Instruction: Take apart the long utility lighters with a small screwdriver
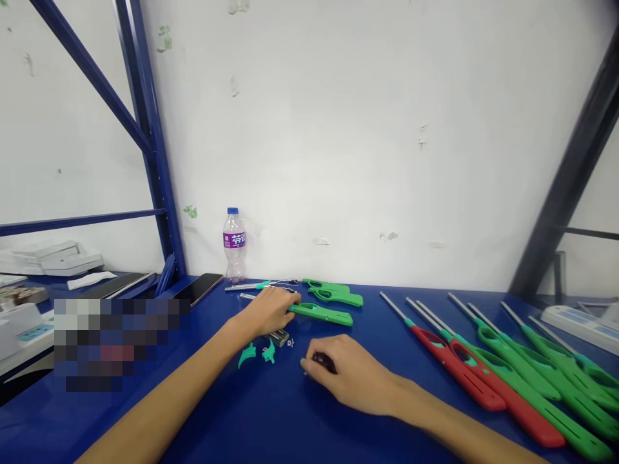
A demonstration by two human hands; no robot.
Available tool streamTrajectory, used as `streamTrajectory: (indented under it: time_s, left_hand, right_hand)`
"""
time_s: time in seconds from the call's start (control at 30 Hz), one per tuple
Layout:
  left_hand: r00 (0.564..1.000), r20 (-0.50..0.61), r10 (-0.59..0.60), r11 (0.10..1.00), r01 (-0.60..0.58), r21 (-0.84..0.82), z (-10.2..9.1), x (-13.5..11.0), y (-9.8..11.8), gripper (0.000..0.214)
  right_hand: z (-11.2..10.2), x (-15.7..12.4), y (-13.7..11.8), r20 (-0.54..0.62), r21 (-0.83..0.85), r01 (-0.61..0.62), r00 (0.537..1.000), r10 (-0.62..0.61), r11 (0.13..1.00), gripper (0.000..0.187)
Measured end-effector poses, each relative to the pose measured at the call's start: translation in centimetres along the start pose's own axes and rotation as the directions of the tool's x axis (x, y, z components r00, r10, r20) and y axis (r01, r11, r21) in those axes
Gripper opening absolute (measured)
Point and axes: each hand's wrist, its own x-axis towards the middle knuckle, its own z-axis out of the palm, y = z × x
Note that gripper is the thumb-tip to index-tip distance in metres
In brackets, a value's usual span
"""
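Observation:
My left hand (271,310) is closed around the front end of a green long-necked lighter (324,314), whose handle points right along the table. A thin metal tube shows on the hand's other side. My right hand (345,374) is wrapped round a short dark rounded handle (325,362); its tip is hidden, so its kind is unclear. Below my left hand are a teal trigger (247,354), another teal piece (269,351), a greyish lighter insert (279,337) and tiny white parts (290,343). Two green handle shells (336,294) and metal tubes with a teal collar (264,285) lie behind.
Several finished-looking lighters, red (459,367) and green (512,364), lie in a row on the right of the blue table (232,419). A plastic bottle (235,248) stands by the wall, near a phone (199,288). Blue rack posts (153,148) flank the left; a power strip (580,325) is far right.

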Motion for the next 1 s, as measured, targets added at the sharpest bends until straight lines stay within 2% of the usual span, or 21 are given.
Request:
streamTrajectory:
  time_s: [0.1, 0.17, 0.33, 0.4, 0.47, 0.57, 0.67, 0.73, 0.8, 0.87, 0.93, 1.0]
  left_hand:
    - [1.0, -0.008, 0.005, 1.0, -0.005, 0.0, -0.1, -0.1, 0.1, 0.022]
    - [1.0, -0.017, 0.008, 1.0, -0.008, -0.001, -0.1, -0.1, 0.1, 0.02]
    - [0.998, -0.048, 0.027, 0.999, -0.028, -0.016, -0.1, -0.1, 0.0, 0.007]
    - [0.997, -0.07, 0.038, 0.999, -0.04, -0.022, -0.2, 0.0, 0.0, 0.008]
    - [0.994, -0.095, 0.053, 0.998, -0.056, -0.028, -0.3, 0.0, -0.1, 0.011]
    - [0.988, -0.137, 0.069, 0.996, -0.075, -0.037, -0.4, 0.1, -0.2, 0.014]
    - [0.979, -0.189, 0.07, 0.995, -0.081, -0.053, -0.4, 0.1, -0.2, 0.016]
    - [0.973, -0.221, 0.068, 0.994, -0.084, -0.063, -0.4, 0.2, -0.3, 0.019]
    - [0.967, -0.244, 0.071, 0.993, -0.091, -0.072, -0.4, 0.2, -0.4, 0.02]
    - [0.963, -0.259, 0.076, 0.992, -0.1, -0.08, -0.4, 0.3, -0.3, 0.021]
    - [0.961, -0.264, 0.082, 0.99, -0.109, -0.091, -0.4, 0.3, -0.2, 0.022]
    - [0.961, -0.263, 0.083, 0.988, -0.115, -0.107, -0.5, 0.3, 0.2, 0.022]
  right_hand:
    - [0.5, 0.5, 0.2, -0.17, 0.075, 0.018, 0.985, -0.004, 0.997, 0.027]
    - [0.3, 0.7, 0.4, -0.228, 0.086, 0.005, 0.974, 0.015, 0.996, 0.026]
    - [-1.4, 0.7, 1.9, -0.36, -0.072, -0.128, 0.928, 0.094, 0.989, 0.023]
    - [-2.0, 0.8, 3.2, -0.384, -0.16, -0.226, 0.911, 0.15, 0.961, 0.026]
    - [-2.6, 0.9, 4.8, -0.39, -0.211, -0.325, 0.893, 0.225, 0.922, 0.038]
    - [-3.5, 1.2, 6.8, -0.366, -0.217, -0.375, 0.887, 0.281, 0.901, 0.051]
    - [-4.8, 1.5, 7.5, -0.269, -0.084, -0.347, 0.91, 0.314, 0.934, 0.053]
    - [-5.5, 1.5, 7.4, -0.193, 0.05, -0.372, 0.907, 0.375, 0.927, 0.054]
    - [-6.1, 1.4, 7.1, -0.12, 0.213, -0.437, 0.876, 0.468, 0.874, 0.054]
    - [-6.3, 1.3, 7.0, -0.045, 0.406, -0.469, 0.847, 0.529, 0.785, 0.053]
    - [-6.4, 1.3, 7.0, 0.0, 0.571, -0.441, 0.843, 0.538, 0.692, 0.052]
    - [-6.5, 1.3, 7.1, -0.007, 0.666, -0.395, 0.845, 0.535, 0.632, 0.05]
